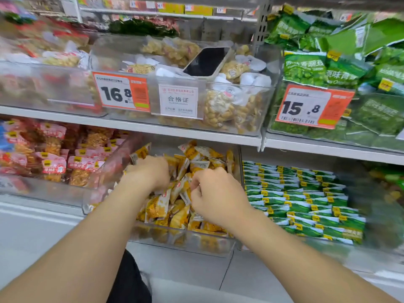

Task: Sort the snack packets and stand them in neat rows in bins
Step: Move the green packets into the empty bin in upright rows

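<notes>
— How many hands are seen, and where?

— Two; the left hand (pixel 148 171) and the right hand (pixel 215 190) are both sunk in one clear bin (pixel 196 243) on the lower shelf (pixel 32 213), near the middle; the yellow packets (pixel 157 206) are heaped loosely in that bin at all angles, too many and too blurred to be counted.

— How are the fingers held?

— The right hand's fingers are curled, and the edge of one yellow packet is pinched between them and the thumb; the left hand's fingers are buried among the packets, so it cannot be told whether anything is gripped.

— What is counted round the bin?

— To the right, green packets (pixel 306 202) are stood in neat rows, one behind another; to the left, red packets (pixel 54 165) are stacked in a second bin (pixel 43 189); on the far upper shelf (pixel 65 113) two orange price tags are hung, one marked 16.8 (pixel 122 92) and one marked 15.8 (pixel 312 107), with one white label (pixel 178 101) between them; one phone (pixel 206 61) is laid, dark screen upward, on pale packets (pixel 220 110) behind that label; green bags (pixel 306 68) are piled at the far right.
</notes>
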### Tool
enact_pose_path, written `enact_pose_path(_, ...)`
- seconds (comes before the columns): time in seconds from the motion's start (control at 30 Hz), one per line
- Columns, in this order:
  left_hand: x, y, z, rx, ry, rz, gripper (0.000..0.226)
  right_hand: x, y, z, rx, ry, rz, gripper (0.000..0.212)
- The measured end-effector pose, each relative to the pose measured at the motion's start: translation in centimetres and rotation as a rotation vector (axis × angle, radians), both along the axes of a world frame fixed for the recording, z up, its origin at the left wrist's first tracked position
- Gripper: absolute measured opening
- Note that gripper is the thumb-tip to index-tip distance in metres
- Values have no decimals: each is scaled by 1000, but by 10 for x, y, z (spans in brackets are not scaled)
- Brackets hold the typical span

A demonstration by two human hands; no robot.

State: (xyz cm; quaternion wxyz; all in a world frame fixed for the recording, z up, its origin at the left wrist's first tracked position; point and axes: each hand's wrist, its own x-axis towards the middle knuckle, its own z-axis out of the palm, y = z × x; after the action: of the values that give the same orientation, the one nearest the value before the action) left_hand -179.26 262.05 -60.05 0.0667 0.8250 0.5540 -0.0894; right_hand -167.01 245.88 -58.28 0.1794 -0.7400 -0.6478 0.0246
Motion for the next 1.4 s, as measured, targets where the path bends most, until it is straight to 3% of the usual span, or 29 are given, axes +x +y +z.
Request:
enact_pose_path(0.27, -26, 32, -20, -208, 168, 20, 80, -15, 30, -9, 5, -56, 10, 17)
enact_pose_path(0.3, -27, 31, -19, -195, 126, 6, 74, -16, 31, -9, 4, -49, 13, 18)
enact_pose_path(0.4, -29, 34, -22, -93, -33, -39, 24, -16, 33, -9, -11, -41, 14, 19)
enact_pose_path(0.5, -32, 35, -21, -2, -109, -35, 6, -13, 30, -7, -1, -47, -5, 21)
enact_pose_path(0.63, -37, 26, -2, -7, -314, -76, 26, 0, 28, -9, 26, -10, -44, 22)
enact_pose_path(0.73, -40, 9, 11, -97, -519, -127, 30, 6, 29, -16, 79, 135, 1, 27)
enact_pose_path(0.83, -39, -12, 23, -447, -804, -132, 22, 4, 27, -17, 97, 326, 45, 39)
enact_pose_path(0.93, -39, -18, 24, -664, -898, -173, 22, 6, 26, -15, 100, 403, 34, 31)
enact_pose_path(1.0, -42, -12, 16, -517, -829, -143, 25, 8, 24, -13, 95, 419, -10, 21)
enact_pose_path(1.07, -46, 3, 3, -199, -610, -149, 26, 11, 22, -14, 79, 386, -49, 21)
enact_pose_path(1.13, -50, 11, -6, -83, -399, -175, 26, 12, 20, -14, 68, 338, -54, 25)
enact_pose_path(1.23, -45, 6, -7, -206, -213, -243, 53, 10, 19, -14, 65, 310, -55, 26)
enact_pose_path(1.4, -28, 3, -5, -393, 29, -262, 76, 4, 21, -16, 43, 253, -38, 18)
